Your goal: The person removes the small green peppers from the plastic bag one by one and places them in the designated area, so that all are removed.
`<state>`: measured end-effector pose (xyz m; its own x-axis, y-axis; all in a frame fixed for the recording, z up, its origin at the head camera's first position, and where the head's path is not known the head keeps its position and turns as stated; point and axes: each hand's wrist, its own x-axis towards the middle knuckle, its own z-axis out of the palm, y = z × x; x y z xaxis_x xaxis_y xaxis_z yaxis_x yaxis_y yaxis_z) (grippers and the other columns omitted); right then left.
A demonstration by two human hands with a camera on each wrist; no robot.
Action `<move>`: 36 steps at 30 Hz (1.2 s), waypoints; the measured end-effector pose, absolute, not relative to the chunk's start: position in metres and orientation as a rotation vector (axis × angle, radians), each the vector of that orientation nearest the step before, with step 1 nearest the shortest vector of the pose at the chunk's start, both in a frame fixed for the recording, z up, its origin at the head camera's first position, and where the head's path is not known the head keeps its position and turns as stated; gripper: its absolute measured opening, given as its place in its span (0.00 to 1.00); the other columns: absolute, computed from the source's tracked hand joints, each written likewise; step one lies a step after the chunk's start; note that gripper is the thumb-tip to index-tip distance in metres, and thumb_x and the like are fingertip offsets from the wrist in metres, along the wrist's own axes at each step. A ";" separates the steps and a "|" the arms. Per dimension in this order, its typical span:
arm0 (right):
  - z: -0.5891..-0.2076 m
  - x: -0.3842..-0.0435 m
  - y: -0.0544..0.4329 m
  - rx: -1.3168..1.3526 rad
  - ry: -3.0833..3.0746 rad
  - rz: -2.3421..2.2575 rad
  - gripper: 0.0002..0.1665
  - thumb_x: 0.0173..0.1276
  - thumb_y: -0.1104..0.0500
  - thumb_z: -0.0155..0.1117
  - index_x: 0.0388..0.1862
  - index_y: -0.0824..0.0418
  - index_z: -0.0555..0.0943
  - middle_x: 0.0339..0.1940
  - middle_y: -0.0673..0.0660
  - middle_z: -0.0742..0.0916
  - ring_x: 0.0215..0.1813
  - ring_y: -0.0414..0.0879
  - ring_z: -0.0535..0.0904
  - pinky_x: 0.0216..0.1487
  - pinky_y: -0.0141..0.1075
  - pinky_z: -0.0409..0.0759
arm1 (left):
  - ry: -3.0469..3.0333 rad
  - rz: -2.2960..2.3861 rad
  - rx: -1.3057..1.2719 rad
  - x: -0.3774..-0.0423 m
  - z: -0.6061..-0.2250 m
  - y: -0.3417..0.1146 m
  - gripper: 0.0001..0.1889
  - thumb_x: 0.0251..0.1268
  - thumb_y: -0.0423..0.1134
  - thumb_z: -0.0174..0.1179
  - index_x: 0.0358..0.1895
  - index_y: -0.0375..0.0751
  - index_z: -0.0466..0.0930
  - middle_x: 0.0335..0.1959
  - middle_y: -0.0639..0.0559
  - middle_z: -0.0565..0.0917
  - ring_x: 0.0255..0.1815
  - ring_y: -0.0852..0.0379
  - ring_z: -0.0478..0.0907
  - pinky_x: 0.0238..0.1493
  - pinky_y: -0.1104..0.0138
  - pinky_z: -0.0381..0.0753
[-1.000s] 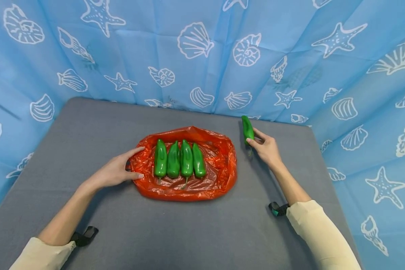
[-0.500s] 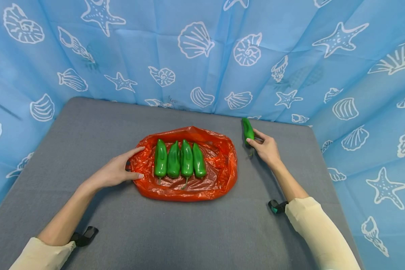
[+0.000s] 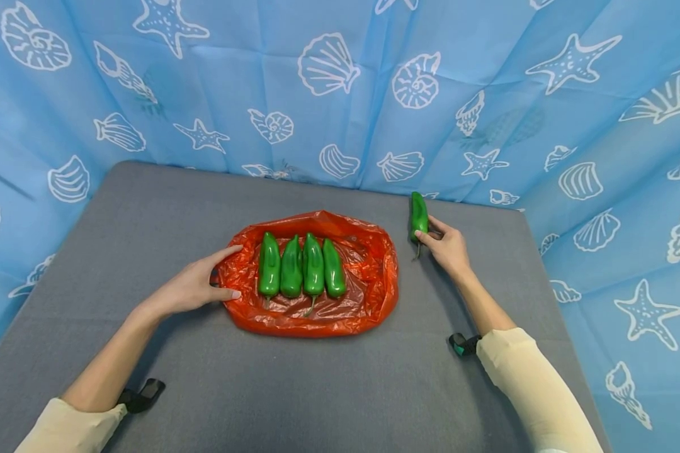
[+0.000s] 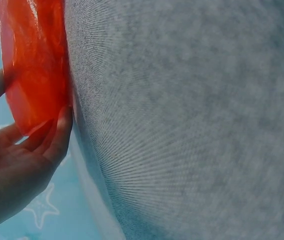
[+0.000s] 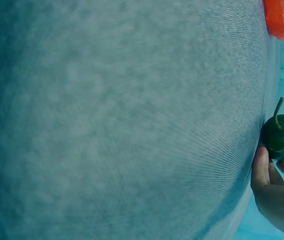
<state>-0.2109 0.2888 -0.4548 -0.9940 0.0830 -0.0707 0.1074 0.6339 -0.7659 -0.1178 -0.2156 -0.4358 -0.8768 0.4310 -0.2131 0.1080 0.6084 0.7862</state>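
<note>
A red plastic bag [image 3: 311, 327] lies with its mouth spread wide and its edge rolled into a rim. Inside, several shiny green peppers [image 3: 314, 267] lie side by side, stems towards me. My left hand [image 3: 189, 286] holds the bag's left end, its thumb at the near side and its fingers round the far side. In the left wrist view the fingers curve against the red plastic [image 4: 37, 70]. Right of the bag, my right hand [image 3: 446, 251] grips another green pepper [image 3: 419, 214] between thumb and fingers near its stem end. Its stem [image 5: 278, 111] shows in the right wrist view.
A grey cloth-covered table [image 3: 317, 390] bears everything. Behind and to the right hangs a blue curtain [image 3: 362, 94] with white shells and starfish, close to the table's back edge. Dark straps [image 3: 141, 396] sit at both wrists.
The pepper in my right hand has swung slightly, its tip moving a little to the right so that it stands straighter in view. My left hand and the bag stay in place.
</note>
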 end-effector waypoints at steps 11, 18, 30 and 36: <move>-0.451 -0.208 0.291 0.191 2.750 -1.376 0.38 0.72 0.47 0.64 0.76 0.57 0.66 0.65 0.65 0.80 0.61 0.55 0.80 0.40 0.20 0.75 | 2.460 1.158 0.433 -0.118 -0.436 -0.216 0.47 0.63 0.49 0.69 0.79 0.40 0.51 0.73 0.27 0.60 0.70 0.28 0.62 0.64 0.36 0.65; -0.450 -0.205 0.297 0.223 2.763 -1.357 0.37 0.72 0.47 0.63 0.76 0.56 0.66 0.65 0.65 0.80 0.61 0.54 0.80 0.43 0.24 0.77 | 2.469 1.153 0.440 -0.118 -0.436 -0.217 0.47 0.63 0.48 0.69 0.79 0.40 0.51 0.73 0.27 0.61 0.70 0.29 0.62 0.64 0.36 0.65; -0.450 -0.201 0.303 0.219 2.860 -1.224 0.35 0.72 0.45 0.62 0.74 0.56 0.69 0.57 0.64 0.85 0.58 0.55 0.82 0.55 0.48 0.79 | 2.453 1.163 0.435 -0.117 -0.436 -0.217 0.47 0.62 0.48 0.69 0.79 0.40 0.52 0.74 0.27 0.59 0.71 0.28 0.60 0.65 0.36 0.63; -0.446 -0.200 0.304 0.216 2.910 -1.258 0.33 0.73 0.48 0.62 0.72 0.58 0.71 0.60 0.62 0.84 0.59 0.55 0.81 0.59 0.48 0.77 | 2.452 1.160 0.428 -0.118 -0.436 -0.217 0.48 0.62 0.48 0.69 0.79 0.40 0.51 0.73 0.26 0.60 0.70 0.28 0.60 0.65 0.36 0.64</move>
<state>-0.1995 0.3038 -0.4463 -0.9902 0.1385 -0.0207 0.1100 0.6776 -0.7272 -0.1177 -0.2170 -0.4357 -0.8760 0.4305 -0.2175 0.1050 0.6103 0.7852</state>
